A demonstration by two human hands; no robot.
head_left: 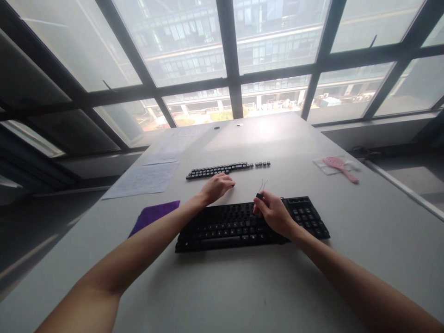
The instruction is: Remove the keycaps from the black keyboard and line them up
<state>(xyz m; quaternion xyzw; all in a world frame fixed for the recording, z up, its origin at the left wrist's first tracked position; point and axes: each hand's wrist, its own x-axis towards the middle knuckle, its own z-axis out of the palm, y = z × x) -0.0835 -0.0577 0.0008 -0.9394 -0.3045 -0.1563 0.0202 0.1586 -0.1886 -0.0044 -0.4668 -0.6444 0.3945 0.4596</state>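
A black keyboard (305,215) lies on the grey table (243,286) in front of me. Behind it runs a row of loose black keycaps (208,171), with a short group further right (262,163). My left hand (217,187) reaches past the keyboard, its fingers curled down at the near edge of the keycap row; whether it holds a cap is hidden. My right hand (274,213) hovers over the keyboard's upper right part, pinching a wire keycap puller (261,189) whose thin prongs point upward.
A purple cloth (154,215) lies left of the keyboard. Sheets of paper (145,179) sit further back left. A pink brush on a clear bag (338,165) rests at the right. Large windows (229,60) stand behind the table's far edge.
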